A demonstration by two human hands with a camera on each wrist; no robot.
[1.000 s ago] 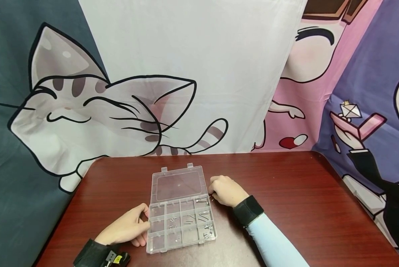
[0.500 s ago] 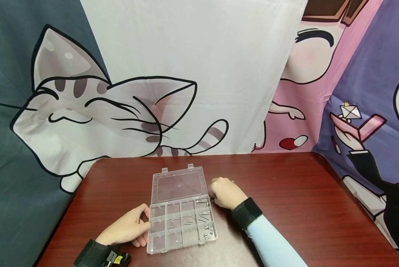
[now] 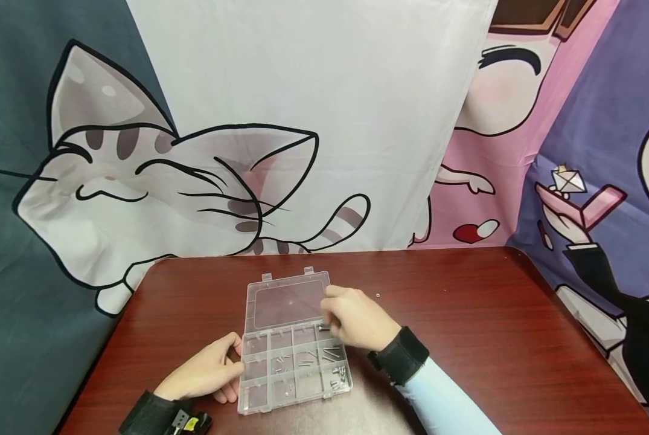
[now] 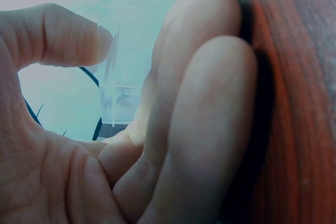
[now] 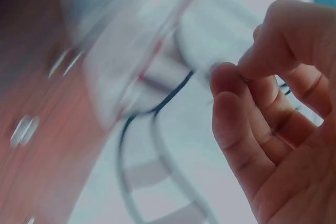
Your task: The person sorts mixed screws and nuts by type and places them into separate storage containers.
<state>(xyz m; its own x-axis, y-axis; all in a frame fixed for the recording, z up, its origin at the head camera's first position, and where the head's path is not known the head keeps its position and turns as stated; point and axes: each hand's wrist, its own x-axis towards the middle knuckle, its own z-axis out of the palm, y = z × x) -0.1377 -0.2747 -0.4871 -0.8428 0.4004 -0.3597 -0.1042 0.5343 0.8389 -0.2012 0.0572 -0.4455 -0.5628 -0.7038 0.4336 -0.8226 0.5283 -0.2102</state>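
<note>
A clear plastic compartment box (image 3: 297, 401) lies on the table with its lid (image 3: 288, 299) folded back. Small screws (image 3: 332, 354) sit in several of its compartments. My left hand (image 3: 207, 370) grips the box's left edge, the thumb (image 4: 73, 40) against the wall and the other fingers along the side. Over the box's upper right part, near the hinge, is my right hand (image 3: 359, 317). Its thumb and forefinger tips meet in the right wrist view, pinching a small greyish piece (image 5: 214, 68); it is mostly hidden and its kind cannot be made out.
On the reddish-brown table (image 3: 465, 338) a tiny ring (image 3: 378, 295) lies right of the lid. Blurred shiny bits (image 5: 24, 130) show on the table in the right wrist view. A printed cloth (image 3: 324, 72) hangs behind the table's far edge.
My right hand has moved left from the table beside the box to above its upper right compartments. The tiny ring now shows apart from the hand. The left hand stays in place.
</note>
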